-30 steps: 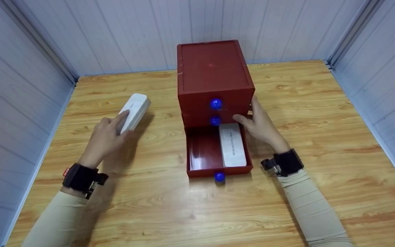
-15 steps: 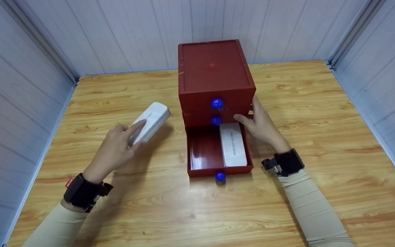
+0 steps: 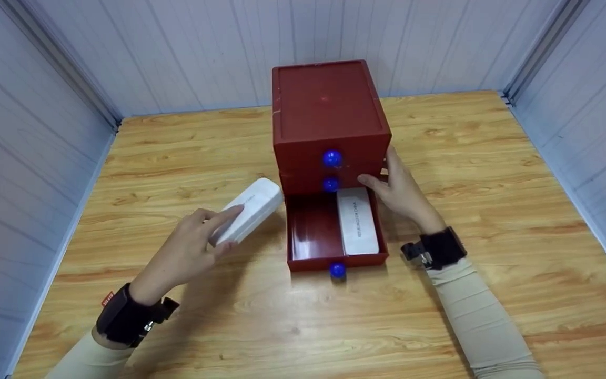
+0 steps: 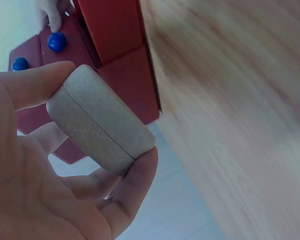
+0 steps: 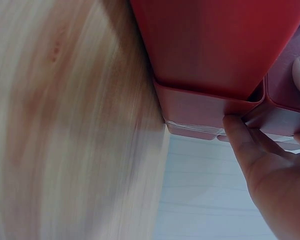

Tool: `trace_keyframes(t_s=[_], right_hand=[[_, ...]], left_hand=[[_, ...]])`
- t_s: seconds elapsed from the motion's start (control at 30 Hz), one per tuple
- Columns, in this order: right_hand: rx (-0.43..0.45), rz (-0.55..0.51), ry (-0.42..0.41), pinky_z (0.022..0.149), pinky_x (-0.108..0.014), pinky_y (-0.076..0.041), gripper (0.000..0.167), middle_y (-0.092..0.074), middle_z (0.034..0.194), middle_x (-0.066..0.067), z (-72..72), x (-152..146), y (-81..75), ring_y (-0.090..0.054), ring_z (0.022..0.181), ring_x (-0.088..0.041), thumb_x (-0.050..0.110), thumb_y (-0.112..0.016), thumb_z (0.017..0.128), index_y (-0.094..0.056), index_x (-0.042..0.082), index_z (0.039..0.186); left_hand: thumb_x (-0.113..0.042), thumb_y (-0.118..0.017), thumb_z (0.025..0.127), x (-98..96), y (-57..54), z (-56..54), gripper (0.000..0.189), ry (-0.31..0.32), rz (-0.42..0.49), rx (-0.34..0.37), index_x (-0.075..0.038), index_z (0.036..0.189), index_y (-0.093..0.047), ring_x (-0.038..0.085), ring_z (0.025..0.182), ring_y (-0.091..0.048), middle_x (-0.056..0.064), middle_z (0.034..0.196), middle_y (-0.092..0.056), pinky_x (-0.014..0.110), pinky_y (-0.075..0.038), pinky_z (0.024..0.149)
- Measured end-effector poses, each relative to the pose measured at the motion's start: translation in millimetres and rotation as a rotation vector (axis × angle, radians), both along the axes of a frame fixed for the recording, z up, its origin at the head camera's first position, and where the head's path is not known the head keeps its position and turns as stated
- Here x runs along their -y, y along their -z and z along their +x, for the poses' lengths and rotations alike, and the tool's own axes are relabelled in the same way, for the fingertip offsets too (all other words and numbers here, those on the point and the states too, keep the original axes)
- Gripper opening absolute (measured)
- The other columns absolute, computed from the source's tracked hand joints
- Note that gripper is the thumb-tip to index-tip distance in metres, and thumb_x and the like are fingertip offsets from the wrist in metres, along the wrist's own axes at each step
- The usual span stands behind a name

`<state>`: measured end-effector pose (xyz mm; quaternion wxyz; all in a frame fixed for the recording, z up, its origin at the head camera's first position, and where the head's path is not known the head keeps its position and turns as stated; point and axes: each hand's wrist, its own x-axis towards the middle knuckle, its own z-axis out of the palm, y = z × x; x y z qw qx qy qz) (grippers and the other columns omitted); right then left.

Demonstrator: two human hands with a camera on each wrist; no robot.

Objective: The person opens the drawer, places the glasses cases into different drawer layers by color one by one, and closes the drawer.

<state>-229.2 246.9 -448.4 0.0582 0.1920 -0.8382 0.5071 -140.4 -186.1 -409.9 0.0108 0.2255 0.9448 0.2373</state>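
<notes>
My left hand (image 3: 190,247) pinches a white oblong case (image 3: 253,208) with rounded corners and print on top. Tilted, it hangs above the table just left of the open bottom drawer (image 3: 313,237). A seam runs across its end (image 4: 102,120) in the left wrist view. A matching white case (image 3: 358,223) lies in the drawer's right half. The red drawer cabinet (image 3: 329,105) has blue ball knobs. On its right side rests my right hand (image 3: 405,195), thumb on the middle drawer's front, fingers against the side wall (image 5: 200,105). Some right fingertips are hidden.
Wood-grain table (image 3: 466,173) lies all around the cabinet. White panelled walls (image 3: 187,52) close in the back and both sides. The drawer's blue knob (image 3: 337,270) juts toward the front.
My left hand has carried the white case right and toward the front, close to the drawer's left wall. My right hand and the cabinet have stayed in place.
</notes>
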Motion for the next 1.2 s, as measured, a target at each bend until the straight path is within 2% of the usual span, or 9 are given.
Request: trace_keyframes(t_s=[0.2, 0.47, 0.67, 0.83, 1.03, 1.2], right_hand=[[0.004, -0.002, 0.001, 0.109, -0.052, -0.053, 0.084, -0.042, 0.159, -0.016, -0.2, 1.6, 0.2, -0.055, 0.137, -0.036, 0.021, -0.07, 0.104, -0.017, 0.015, 0.169], [-0.003, 0.005, -0.004, 0.109, -0.052, -0.053, 0.084, -0.043, 0.16, -0.016, -1.5, 2.6, 0.7, -0.056, 0.137, -0.035, 0.023, -0.07, 0.104, -0.018, 0.017, 0.169], [-0.013, 0.012, -0.001, 0.109, -0.051, -0.053, 0.083, -0.044, 0.158, -0.016, -1.6, 1.7, 0.7, -0.056, 0.136, -0.035, 0.023, -0.07, 0.104, -0.019, 0.015, 0.169], [-0.006, 0.002, 0.002, 0.109, -0.053, -0.053, 0.084, -0.044, 0.159, -0.017, -1.9, 1.4, 1.4, -0.056, 0.137, -0.036, 0.023, -0.071, 0.103, -0.019, 0.014, 0.169], [0.008, -0.008, -0.002, 0.109, -0.053, -0.053, 0.084, -0.043, 0.159, -0.016, -2.4, 0.9, 2.4, -0.054, 0.139, -0.035, 0.023, -0.071, 0.103, -0.019, 0.015, 0.169], [0.03, -0.04, -0.011, 0.109, -0.052, -0.054, 0.083, -0.043, 0.159, -0.015, -2.1, 2.0, 2.5, -0.053, 0.139, -0.033, 0.02, -0.07, 0.103, -0.019, 0.015, 0.169]], left_hand=[[-0.023, -0.077, 0.098, -8.1, -4.4, 10.5, 0.063, 0.04, -0.005, 0.002, -0.03, 0.157, -0.055, 0.041, 0.111, -0.061, 0.02, 0.126, -0.064, 0.056, -0.058, 0.086], [-0.029, -0.075, 0.099, -12.0, -9.6, 15.2, 0.063, 0.042, -0.024, 0.074, -0.034, 0.158, -0.052, 0.04, 0.114, -0.06, 0.018, 0.13, -0.063, 0.056, -0.059, 0.086], [-0.028, -0.076, 0.098, -18.7, -14.8, 20.0, 0.063, 0.068, -0.019, 0.072, -0.033, 0.157, -0.054, 0.035, 0.111, -0.061, 0.016, 0.127, -0.064, 0.052, -0.058, 0.085], [-0.031, -0.076, 0.098, -30.0, -18.7, 20.4, 0.062, 0.117, -0.042, 0.06, -0.033, 0.156, -0.055, 0.035, 0.108, -0.062, 0.019, 0.128, -0.064, 0.052, -0.057, 0.085], [-0.033, -0.075, 0.099, -46.9, -22.6, 15.1, 0.061, 0.16, -0.086, 0.03, -0.032, 0.156, -0.055, 0.036, 0.105, -0.063, 0.023, 0.128, -0.064, 0.05, -0.058, 0.082], [-0.028, -0.074, 0.098, -62.4, -26.2, 9.3, 0.057, 0.206, -0.126, -0.072, -0.022, 0.152, -0.06, 0.039, 0.102, -0.064, 0.027, 0.119, -0.066, 0.054, -0.055, 0.087]])
